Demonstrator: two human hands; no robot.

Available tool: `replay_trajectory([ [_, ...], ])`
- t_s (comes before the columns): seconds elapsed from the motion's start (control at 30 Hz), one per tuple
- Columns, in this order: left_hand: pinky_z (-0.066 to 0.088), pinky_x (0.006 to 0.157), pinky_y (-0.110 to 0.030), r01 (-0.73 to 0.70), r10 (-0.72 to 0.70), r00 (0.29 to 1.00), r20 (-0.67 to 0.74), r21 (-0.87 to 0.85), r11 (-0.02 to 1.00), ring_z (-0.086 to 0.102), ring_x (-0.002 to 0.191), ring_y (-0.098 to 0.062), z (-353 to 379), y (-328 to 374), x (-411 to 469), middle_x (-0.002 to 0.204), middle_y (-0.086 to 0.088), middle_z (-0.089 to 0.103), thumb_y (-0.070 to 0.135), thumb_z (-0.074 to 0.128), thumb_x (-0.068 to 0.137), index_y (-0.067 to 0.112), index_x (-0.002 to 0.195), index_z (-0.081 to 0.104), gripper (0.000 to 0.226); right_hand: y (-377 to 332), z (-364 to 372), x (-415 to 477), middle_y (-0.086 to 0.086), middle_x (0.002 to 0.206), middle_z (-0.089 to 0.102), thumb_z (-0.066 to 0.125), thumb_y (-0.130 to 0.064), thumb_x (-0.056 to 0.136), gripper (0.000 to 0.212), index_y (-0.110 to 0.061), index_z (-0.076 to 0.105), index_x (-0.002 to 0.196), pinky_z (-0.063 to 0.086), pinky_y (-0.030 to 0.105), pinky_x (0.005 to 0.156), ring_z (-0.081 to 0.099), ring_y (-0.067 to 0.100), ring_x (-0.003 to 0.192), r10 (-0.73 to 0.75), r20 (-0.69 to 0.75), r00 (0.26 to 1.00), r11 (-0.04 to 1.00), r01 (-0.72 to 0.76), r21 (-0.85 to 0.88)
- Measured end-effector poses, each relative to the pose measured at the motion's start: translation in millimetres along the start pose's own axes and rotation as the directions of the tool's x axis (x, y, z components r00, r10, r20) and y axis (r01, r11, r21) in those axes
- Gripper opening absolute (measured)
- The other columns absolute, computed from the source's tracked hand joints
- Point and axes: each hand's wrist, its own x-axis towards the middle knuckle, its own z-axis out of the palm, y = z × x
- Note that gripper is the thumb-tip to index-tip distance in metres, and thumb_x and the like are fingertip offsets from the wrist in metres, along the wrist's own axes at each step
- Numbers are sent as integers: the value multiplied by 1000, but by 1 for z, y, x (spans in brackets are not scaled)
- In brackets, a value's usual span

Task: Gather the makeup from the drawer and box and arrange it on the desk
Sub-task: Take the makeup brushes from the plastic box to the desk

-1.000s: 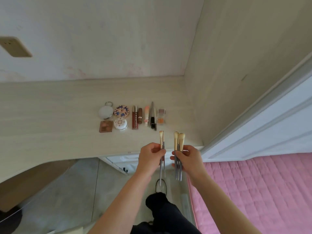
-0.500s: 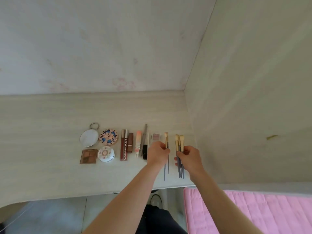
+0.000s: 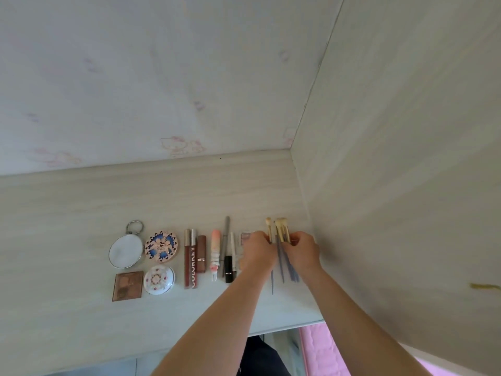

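Note:
A row of makeup lies on the pale wooden desk (image 3: 67, 213): a round mirror (image 3: 126, 250), a patterned compact (image 3: 161, 246), a brown eyeshadow palette (image 3: 127, 286), a white compact (image 3: 159, 280), lip gloss tubes (image 3: 190, 258), a pink tube (image 3: 215, 253), pencils and a black lipstick (image 3: 228, 268). At the row's right end my left hand (image 3: 257, 251) holds one thin makeup brush (image 3: 268, 226). My right hand (image 3: 305, 252) grips a bunch of brushes (image 3: 282, 230), their grey handles pointing toward me. A small palette (image 3: 245, 236) is partly hidden behind my left hand.
A wood panel wall (image 3: 393, 185) rises immediately right of the brushes, and a papered wall (image 3: 162, 90) stands behind the desk. The desk's front edge runs below my forearms. A pink quilted bed (image 3: 325, 351) shows at lower right.
Both hands have moved forward from over the floor onto the desk, carrying the brushes to the right end of the makeup row. The two hands are closer together now.

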Motion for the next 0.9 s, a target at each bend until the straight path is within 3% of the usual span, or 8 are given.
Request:
replay_trajectory([
  [0.1,44,55,-27,34,-33,999,-23,14,999,59,69,-21,2,0,3,76,-5,59,4,48,89,12,79,52,14,1,-1,3,-1,79,61,59,-13,88,3,-13,62,87,30,15,47,55,16,71,-18,-19,1000,999,18,-47],
  [0.23,35,47,-23,27,-24,999,-45,66,997,50,63,-15,4,0,4,78,-5,55,0,44,89,9,84,50,12,3,-1,3,1,79,63,57,-12,89,6,-14,60,84,31,17,46,54,14,66,-50,-55,997,995,45,-92],
  [0.33,39,57,-28,22,-18,998,-54,84,996,55,78,-21,6,0,5,100,-12,59,0,42,90,4,100,54,17,4,-1,3,2,87,64,56,-13,91,2,-14,57,90,39,23,53,57,16,72,-75,-74,994,990,66,-121],
  [0.47,41,62,-30,1,7,998,-68,114,993,55,84,-24,7,0,2,105,-13,58,-5,39,88,4,105,53,24,6,-3,2,6,97,64,57,-9,91,11,-10,58,102,52,33,75,62,22,87,-91,-74,993,989,81,-124],
  [0.7,41,63,-30,-65,82,993,-83,189,980,51,81,-20,5,-4,-7,105,-11,56,-7,40,87,5,104,51,24,12,-6,-2,9,99,65,59,-13,90,17,-7,58,107,52,34,76,62,23,88,-153,-79,985,981,142,-135],
  [0.9,50,79,-35,-116,132,989,-68,202,972,54,89,-20,5,-13,-15,112,-7,53,-6,42,87,7,114,50,31,17,-6,-11,10,99,64,53,-11,92,19,-9,58,110,52,34,75,61,24,88,-183,-67,981,970,169,-177],
])
